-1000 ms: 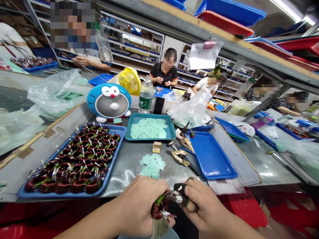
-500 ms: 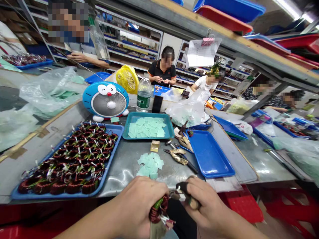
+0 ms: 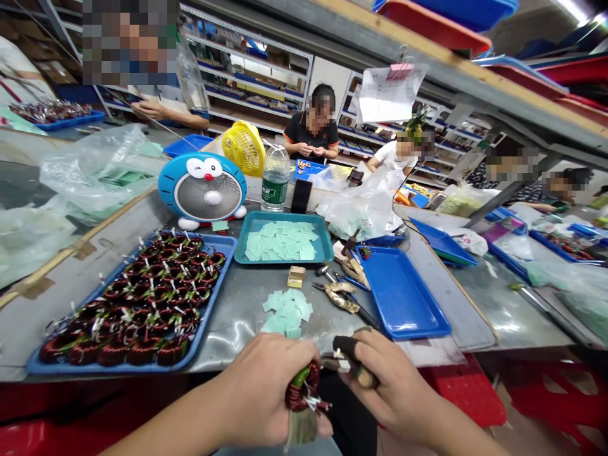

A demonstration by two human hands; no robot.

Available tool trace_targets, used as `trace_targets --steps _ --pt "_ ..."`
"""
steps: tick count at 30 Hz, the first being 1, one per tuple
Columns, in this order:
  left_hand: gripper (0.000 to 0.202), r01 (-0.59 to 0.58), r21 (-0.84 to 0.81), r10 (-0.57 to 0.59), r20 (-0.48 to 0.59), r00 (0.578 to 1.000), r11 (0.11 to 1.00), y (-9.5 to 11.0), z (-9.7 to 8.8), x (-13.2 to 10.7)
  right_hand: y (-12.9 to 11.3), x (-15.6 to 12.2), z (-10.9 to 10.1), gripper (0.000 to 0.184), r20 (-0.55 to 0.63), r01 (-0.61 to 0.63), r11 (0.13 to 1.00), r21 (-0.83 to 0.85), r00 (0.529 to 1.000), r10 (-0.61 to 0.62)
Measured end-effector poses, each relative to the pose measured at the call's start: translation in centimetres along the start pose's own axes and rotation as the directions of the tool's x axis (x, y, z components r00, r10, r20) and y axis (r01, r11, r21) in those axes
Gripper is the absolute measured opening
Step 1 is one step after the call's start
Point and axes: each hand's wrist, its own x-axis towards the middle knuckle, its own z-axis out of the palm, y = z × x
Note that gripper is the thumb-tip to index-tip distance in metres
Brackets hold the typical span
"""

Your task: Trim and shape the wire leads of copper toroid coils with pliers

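My left hand (image 3: 261, 389) is closed around a wire-wound ring coil (image 3: 297, 394) in front of the bench edge. The coil has dark red copper windings, a green patch and pale wire ends sticking out to the right. Wrapped in my right hand (image 3: 392, 383) is a pair of pliers (image 3: 339, 363) with dark, taped handles. Their metal jaws point left, close to the coil's top right side; whether they grip a wire there I cannot tell. On the bench beyond lies a loose pile of pale green paper pieces (image 3: 287, 311).
A blue tray (image 3: 209, 304) at left holds rows of similar coils. Behind the pile stand a small wooden block (image 3: 296, 277) and a teal tray (image 3: 327, 244) of green pieces. More pliers (image 3: 339, 296) lie beside a blue tray (image 3: 411, 294) at right. A blue fan (image 3: 209, 190) stands behind.
The view has shifted slightly. My hands remain close together, with the coil and the pliers still held; the pliers have moved only a little.
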Motion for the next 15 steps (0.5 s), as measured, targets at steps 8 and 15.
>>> trace_targets --steps 8,15 --pt "0.04 -0.009 -0.353 0.054 0.119 0.991 0.936 0.3 -1.1 0.7 -0.6 0.5 -0.2 0.02 0.013 0.026 0.999 -0.033 1.0 -0.026" --pt "0.02 0.057 -0.396 -0.002 0.138 0.99 0.916 0.4 0.4 0.6 -1.1 0.4 -0.4 0.022 0.007 0.034 0.997 -0.075 0.999 -0.034"
